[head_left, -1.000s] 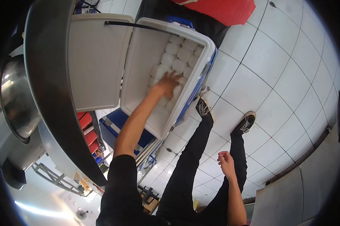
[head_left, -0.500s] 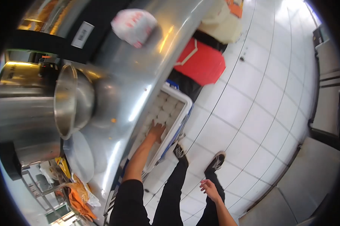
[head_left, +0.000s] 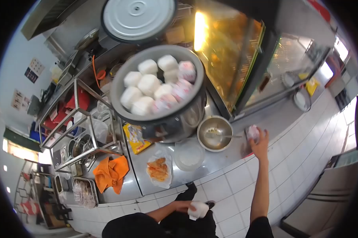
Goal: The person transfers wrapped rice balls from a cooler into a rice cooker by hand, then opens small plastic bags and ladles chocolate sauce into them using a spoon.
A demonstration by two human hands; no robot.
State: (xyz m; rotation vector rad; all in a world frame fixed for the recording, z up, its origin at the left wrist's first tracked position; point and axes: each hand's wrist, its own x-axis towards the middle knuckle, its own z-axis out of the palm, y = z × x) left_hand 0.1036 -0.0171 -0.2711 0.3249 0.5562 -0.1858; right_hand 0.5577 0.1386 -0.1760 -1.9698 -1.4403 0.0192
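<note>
My left hand is closed on a white paper-wrapped bundle, held low in front of my legs. My right hand reaches over the steel counter, its fingers curved around a wrapped bundle with pink print. That bundle rests near the counter's front edge. Left of it stands a big round pot, piled with several wrapped bundles, some plain white and some pink-printed.
A steel bowl with a utensil sits between the pot and my right hand. A clear plastic lid, fried food on paper and an orange cloth lie along the counter. A lit glass display case stands behind.
My view has swung up and left from the white box below the counter. My left hand has come out of that box with a bundle; my right hand has risen to the printed bundle.
</note>
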